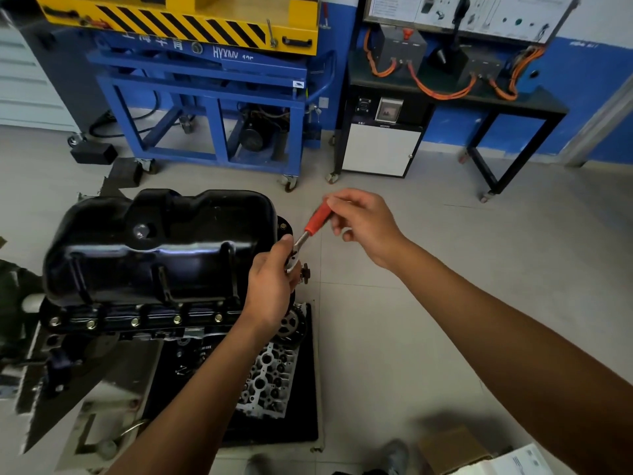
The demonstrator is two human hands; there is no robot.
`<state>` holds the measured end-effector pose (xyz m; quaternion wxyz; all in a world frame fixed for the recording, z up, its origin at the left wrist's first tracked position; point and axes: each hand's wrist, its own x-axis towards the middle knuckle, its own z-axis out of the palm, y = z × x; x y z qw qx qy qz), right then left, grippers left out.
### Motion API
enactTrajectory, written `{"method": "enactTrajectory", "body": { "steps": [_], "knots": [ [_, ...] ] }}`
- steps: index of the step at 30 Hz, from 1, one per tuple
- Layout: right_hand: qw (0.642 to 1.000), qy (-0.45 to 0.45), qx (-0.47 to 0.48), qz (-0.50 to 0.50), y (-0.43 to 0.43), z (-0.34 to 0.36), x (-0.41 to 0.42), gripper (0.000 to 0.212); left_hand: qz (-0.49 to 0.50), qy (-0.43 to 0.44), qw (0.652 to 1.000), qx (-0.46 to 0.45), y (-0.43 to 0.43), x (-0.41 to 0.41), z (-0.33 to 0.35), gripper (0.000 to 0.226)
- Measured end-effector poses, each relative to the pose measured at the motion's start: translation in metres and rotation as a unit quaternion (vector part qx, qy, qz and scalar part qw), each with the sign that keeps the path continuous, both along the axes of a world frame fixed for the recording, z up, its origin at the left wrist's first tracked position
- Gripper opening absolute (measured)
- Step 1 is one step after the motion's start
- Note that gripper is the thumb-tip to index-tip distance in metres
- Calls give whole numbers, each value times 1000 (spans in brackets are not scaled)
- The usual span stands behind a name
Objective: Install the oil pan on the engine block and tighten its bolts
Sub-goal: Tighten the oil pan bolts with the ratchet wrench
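Observation:
A glossy black oil pan (154, 248) sits upside-up on the engine block (144, 323), with a row of silver bolts (135, 321) along its near flange. A ratchet wrench (310, 231) with a red handle stands at the pan's right end. My right hand (363, 224) grips the red handle from above. My left hand (274, 282) holds the ratchet's metal head, fingers curled round it. The bolt under the head is hidden by my left hand.
A cylinder head (270, 378) lies on a black mat (308, 406) on the tiled floor below the block. A blue wheeled frame (219, 108) and a black cabinet bench (383, 138) stand behind. A cardboard box (452, 450) lies at the lower right.

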<state>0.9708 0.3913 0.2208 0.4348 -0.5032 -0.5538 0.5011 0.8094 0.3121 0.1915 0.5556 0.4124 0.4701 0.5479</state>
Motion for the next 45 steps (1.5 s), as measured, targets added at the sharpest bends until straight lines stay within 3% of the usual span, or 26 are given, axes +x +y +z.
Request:
{"method": "enactTrajectory", "body": {
  "steps": [3, 7, 11, 15, 18, 24, 27, 33, 40, 45],
  "knots": [
    [999, 3, 25, -42, -25, -5, 22, 9, 9, -2, 1000, -24, 2, 0, -1, 48],
    [994, 9, 55, -99, -68, -14, 38, 16, 39, 12, 999, -33, 4, 6, -3, 62],
    [986, 13, 82, -145, -119, -27, 39, 25, 53, -12, 998, -45, 6, 11, -1, 59],
    [993, 11, 67, -93, -168, -34, 27, 16, 69, 2, 997, -47, 5, 12, 0, 38],
    [996, 3, 53, -75, -181, -39, 25, 17, 75, 15, 996, -55, 5, 13, 0, 35],
    [988, 30, 71, -135, -138, -36, 42, 6, 22, 57, 996, -67, 6, 7, 0, 36],
    [988, 6, 50, -143, -97, -29, 42, 12, 7, 75, 993, -91, 7, 6, 0, 37],
    [998, -51, 9, -35, -13, -2, 8, 20, -63, 65, 996, -11, 4, 2, -5, 37],
    [991, -91, -24, 97, 32, 15, -45, 21, -89, 62, 994, -5, 5, -7, -2, 50],
    [996, -50, -7, 76, 27, 12, -44, 19, -102, 52, 993, 1, 3, -7, -1, 51]
  ]
}}
